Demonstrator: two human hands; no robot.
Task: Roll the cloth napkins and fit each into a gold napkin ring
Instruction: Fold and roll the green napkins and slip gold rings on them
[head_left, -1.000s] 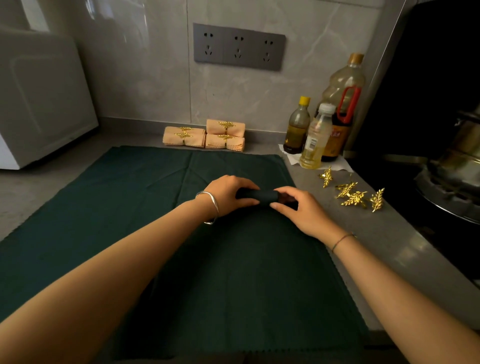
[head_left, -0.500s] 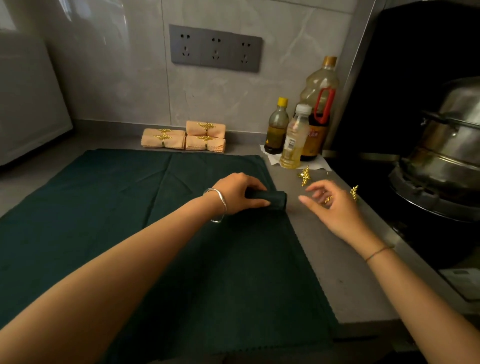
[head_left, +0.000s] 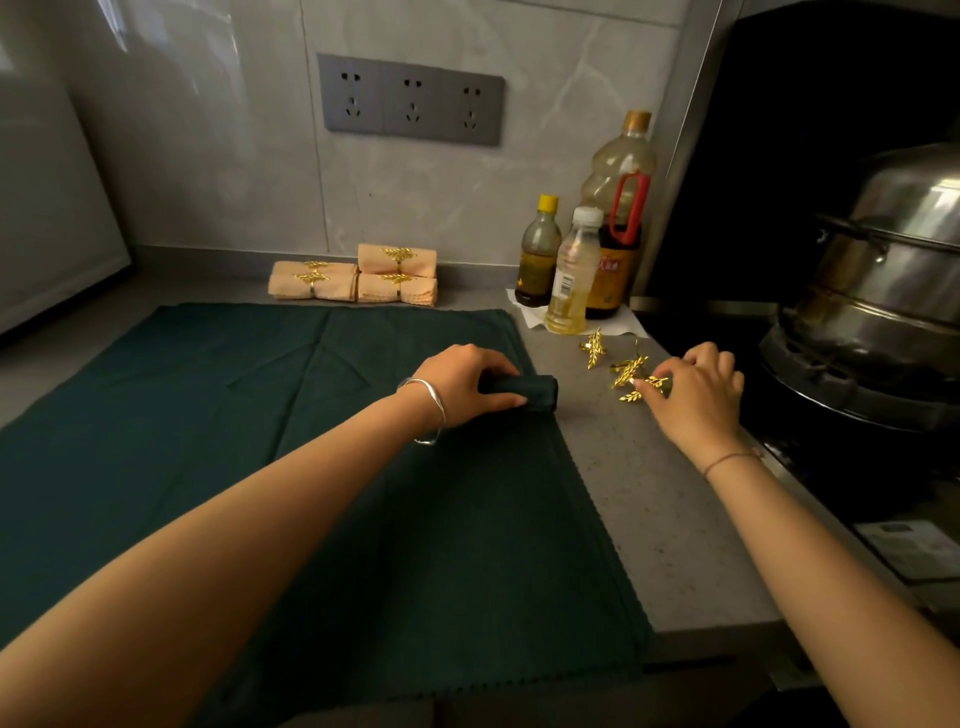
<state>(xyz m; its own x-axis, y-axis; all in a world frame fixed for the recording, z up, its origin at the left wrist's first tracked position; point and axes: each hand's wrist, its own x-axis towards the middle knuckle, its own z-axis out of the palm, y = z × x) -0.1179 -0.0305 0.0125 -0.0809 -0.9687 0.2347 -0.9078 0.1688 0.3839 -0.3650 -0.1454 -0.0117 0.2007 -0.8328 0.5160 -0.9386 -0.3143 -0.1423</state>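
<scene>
1. The left hand (head_left: 467, 384) grips the rolled napkin (head_left: 540, 392), fingers curled over the top and thumb along the near side. The dark green roll lies at the right edge of the spread green cloth (head_left: 311, 415).
2. The right hand (head_left: 701, 395) is out over the counter (head_left: 649, 493), fingertips curled down onto a gold leaf ring (head_left: 647, 389). They're touching it, but pinched or not, I can't tell.
3. More gold rings (head_left: 595, 347) lie just beside it, towards the bottles (head_left: 571, 275).
4. By the back wall, the peach napkins (head_left: 358, 280) sit rolled and ringed.
</scene>
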